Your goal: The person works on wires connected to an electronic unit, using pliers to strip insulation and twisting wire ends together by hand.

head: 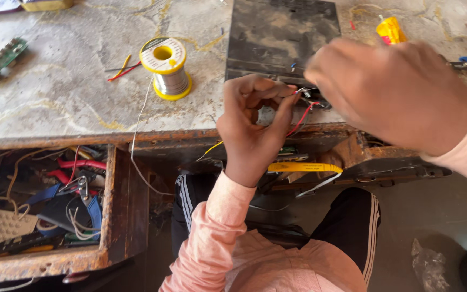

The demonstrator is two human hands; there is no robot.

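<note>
At centre frame my left hand (252, 127) pinches the red wire (300, 120) against the black unit (282, 38) on the bench (66, 92) — my right hand (393, 89) covers the joint, its grip hidden — solder spool (164, 67) untouched, so joining looks unfinished.

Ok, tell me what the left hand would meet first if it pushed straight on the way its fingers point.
Probably the right hand: the left hand pinches thin red wires pointing toward it, nearly touching; depth is unclear.
</note>
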